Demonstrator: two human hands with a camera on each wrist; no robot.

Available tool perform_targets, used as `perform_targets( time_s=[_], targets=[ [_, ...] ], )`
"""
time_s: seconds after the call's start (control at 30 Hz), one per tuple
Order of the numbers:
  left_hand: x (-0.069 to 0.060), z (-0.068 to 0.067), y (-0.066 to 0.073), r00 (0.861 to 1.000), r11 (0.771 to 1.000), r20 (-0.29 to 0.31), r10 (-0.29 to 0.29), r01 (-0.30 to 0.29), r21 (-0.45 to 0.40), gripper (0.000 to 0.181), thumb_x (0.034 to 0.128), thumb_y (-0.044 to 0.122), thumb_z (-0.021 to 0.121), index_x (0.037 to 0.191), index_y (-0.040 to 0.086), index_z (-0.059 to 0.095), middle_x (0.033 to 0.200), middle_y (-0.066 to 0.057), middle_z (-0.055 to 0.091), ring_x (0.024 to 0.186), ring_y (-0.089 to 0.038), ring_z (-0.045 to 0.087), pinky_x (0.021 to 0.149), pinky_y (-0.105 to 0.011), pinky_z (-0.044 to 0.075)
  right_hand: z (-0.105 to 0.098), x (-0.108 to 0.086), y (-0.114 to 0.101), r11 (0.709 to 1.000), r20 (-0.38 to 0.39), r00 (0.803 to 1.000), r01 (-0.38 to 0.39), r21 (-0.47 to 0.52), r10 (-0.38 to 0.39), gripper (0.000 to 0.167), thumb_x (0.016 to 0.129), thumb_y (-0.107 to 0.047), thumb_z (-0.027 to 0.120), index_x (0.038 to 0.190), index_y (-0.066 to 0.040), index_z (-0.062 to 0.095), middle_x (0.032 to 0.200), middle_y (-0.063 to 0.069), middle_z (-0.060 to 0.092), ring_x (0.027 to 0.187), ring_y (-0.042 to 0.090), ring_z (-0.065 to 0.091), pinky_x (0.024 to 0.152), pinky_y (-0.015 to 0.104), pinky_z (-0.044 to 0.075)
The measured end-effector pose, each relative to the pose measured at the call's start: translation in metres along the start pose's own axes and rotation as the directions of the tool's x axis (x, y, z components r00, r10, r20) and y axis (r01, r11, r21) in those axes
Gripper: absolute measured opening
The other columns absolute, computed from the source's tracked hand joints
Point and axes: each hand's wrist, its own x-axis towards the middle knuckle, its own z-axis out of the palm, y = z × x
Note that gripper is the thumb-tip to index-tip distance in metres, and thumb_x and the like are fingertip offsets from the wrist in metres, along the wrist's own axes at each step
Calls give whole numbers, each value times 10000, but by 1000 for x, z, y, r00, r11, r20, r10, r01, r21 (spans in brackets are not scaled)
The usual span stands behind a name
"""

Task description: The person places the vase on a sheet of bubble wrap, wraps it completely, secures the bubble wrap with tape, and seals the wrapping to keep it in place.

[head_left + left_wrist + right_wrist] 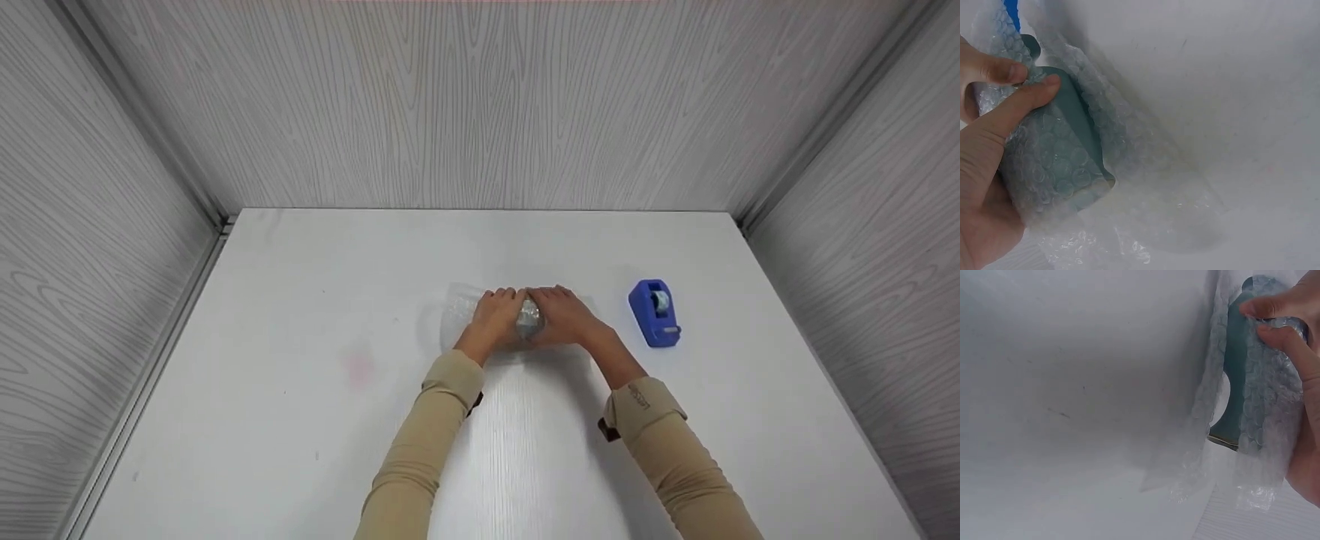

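Note:
In the head view, my left hand (495, 319) and right hand (566, 319) meet around a bundle of bubble wrap (529, 318) near the middle of the table. Inside it lies a teal object (1075, 107) with a curved-in side and a flared, brown-edged end; its exact kind is hard to tell. Both thumbs press the wrap down over it, seen in the left wrist view, where the left thumb touches the teal surface. From the right wrist, the teal object (1235, 354) shows through a gap between the folded wrap and a loose flap. The fingers' far side is hidden.
A blue tape dispenser (655, 313) with a roll of clear tape stands to the right of the hands. The white table (225, 420) is enclosed by grey wood-grain panels (480, 105) at the back and both sides. A faint pink stain marks the table at left.

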Motion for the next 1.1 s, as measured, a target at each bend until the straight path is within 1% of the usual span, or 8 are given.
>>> perform_targets(
  time_s=[0.17,0.3,0.4,0.47,0.57,0.7,0.93,1.1],
  targets=[
    [6,-6,-3,995,998,95,-12,17,-59,718,823,390,665,1381,61,355,1261,-104,491,1145,-247,460,947,-374,368,3,-8,-1,999,-171,985,43,13,-40,727,714,-404,747,1277,-45,459,1262,107,487,1197,257,408,1031,446,247],
    [8,-11,-4,990,994,142,-12,26,-102,700,803,388,690,1345,63,388,1239,-111,500,1131,-258,465,942,-387,371,7,-17,-6,981,-420,888,192,-36,-189,366,714,-246,771,971,-71,578,942,43,576,898,212,527,847,394,410],
    [9,-15,-5,985,992,172,-21,42,-117,722,780,388,714,1340,63,393,1244,-114,497,1146,-265,458,954,-392,361,13,-23,-14,937,-441,826,316,-151,-350,200,698,-151,768,808,-85,614,755,5,577,692,175,537,663,351,458],
    [9,-17,-5,983,992,181,-26,48,-120,745,762,373,737,1343,62,390,1247,-118,495,1154,-270,453,963,-393,355,21,-27,-20,908,-370,832,349,-231,-414,171,690,-153,767,793,-85,648,742,10,606,658,173,566,599,340,474],
    [9,-18,-4,984,991,175,-25,47,-122,749,748,327,757,1343,57,389,1247,-122,493,1161,-273,450,970,-390,351,35,-31,-26,883,-264,872,311,-351,-412,185,683,-151,743,826,-63,666,761,31,626,602,172,575,512,319,474],
    [9,-19,-4,986,992,168,-21,42,-122,738,755,288,754,1347,46,384,1250,-129,490,1166,-275,446,973,-388,349,48,-32,-31,859,-292,884,200,-471,-366,121,684,-98,689,796,-61,658,701,23,604,476,159,500,395,316,419],
    [11,-20,-3,982,991,185,-37,60,-120,721,776,291,735,1351,45,376,1263,-130,480,1178,-273,436,981,-390,337,43,-28,-33,904,-336,897,138,-404,-287,14,722,-54,633,725,-59,620,630,37,582,466,153,469,401,335,420],
    [10,-20,-2,982,992,187,-38,59,-108,716,792,314,714,1350,29,369,1267,-145,471,1181,-279,430,986,-396,333,42,-26,-32,911,-432,850,124,-394,-302,57,707,-46,656,677,-56,608,592,34,561,522,181,502,445,316,429]
  ],
)
